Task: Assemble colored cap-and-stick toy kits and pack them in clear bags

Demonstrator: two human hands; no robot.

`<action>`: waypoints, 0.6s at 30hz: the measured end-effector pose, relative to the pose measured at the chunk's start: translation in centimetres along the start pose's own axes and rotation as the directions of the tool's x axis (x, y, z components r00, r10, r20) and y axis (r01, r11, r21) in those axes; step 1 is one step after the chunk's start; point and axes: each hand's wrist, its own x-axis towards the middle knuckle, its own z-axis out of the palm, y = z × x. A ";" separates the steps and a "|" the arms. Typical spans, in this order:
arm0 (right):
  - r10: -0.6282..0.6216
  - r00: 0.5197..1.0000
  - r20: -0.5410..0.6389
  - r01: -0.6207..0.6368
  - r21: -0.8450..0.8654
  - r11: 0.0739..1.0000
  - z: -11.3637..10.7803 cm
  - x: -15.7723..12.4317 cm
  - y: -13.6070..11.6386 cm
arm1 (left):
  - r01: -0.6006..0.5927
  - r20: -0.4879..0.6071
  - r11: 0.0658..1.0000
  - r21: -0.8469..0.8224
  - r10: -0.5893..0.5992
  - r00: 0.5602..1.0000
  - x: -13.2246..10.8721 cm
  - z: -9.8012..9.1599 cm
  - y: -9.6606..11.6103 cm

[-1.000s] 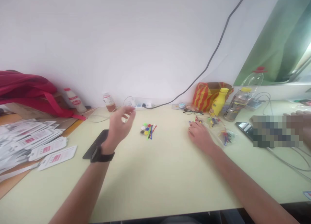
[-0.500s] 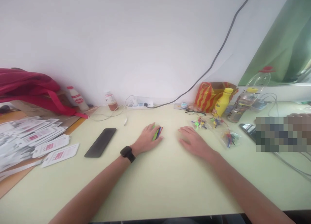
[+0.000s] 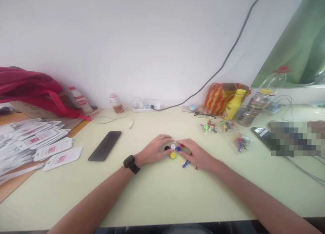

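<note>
Small coloured plastic pieces with round heads lie clustered on the table between my hands. Among them are a black disc (image 3: 167,148), a white disc (image 3: 173,146), a blue disc (image 3: 178,148) and a yellow disc (image 3: 173,155). My left hand (image 3: 155,148) curves along the left of the cluster, thumb and fingers apart. From the other side my right hand (image 3: 198,153) arches over the pieces with its thumb and fingers apart. A blue arrow-like piece (image 3: 186,164) and a red tip (image 3: 196,167) stick out below it; its palm hides the rest.
A black phone (image 3: 105,146) lies left, beside piled badges (image 3: 54,151). Bagged toy pieces (image 3: 240,142), glasses (image 3: 204,115), a yellow bottle (image 3: 234,104) and a striped bag (image 3: 215,99) are at the right. A power strip (image 3: 145,108) sits against the wall.
The pieces that were under my left hand now lie between both hands and partly beneath my right. My hands have come closer together.
</note>
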 end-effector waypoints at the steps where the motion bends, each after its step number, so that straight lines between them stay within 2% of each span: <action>1: -0.004 1.000 -0.013 0.005 0.011 1.000 0.1 0.2 0.4 | -0.002 0.009 1.000 0.000 0.002 1.000 0.0 0.0 0.0; 6: 0.002 0.997 -0.082 -0.001 0.013 1.000 0.0 0.5 1.4 | -0.033 0.014 0.999 0.039 0.033 0.999 -0.1 0.1 0.9; 10: -0.004 0.993 -0.114 -0.003 -0.062 0.998 -1.8 0.5 1.2 | -0.094 0.051 0.992 0.089 0.090 0.995 -0.1 0.2 1.9; 12: 0.016 1.000 -0.027 -0.017 -0.052 0.999 -3.1 0.3 1.1 | -0.139 0.120 0.984 0.108 0.126 0.985 -0.1 0.3 2.2; 14: 0.044 0.993 0.108 -0.044 -0.002 0.999 -4.3 0.1 1.0 | -0.148 0.161 0.981 0.125 0.128 0.979 -0.1 0.4 2.2; 16: 0.064 0.971 0.229 -0.079 0.054 0.995 -5.0 -0.1 0.9 | -0.123 0.160 0.982 0.142 0.100 0.982 -0.1 0.4 1.9; 18: 0.082 0.958 0.273 -0.107 0.079 0.991 -5.1 -0.2 0.7 | -0.083 0.143 0.985 0.153 0.061 0.988 -0.1 0.2 1.4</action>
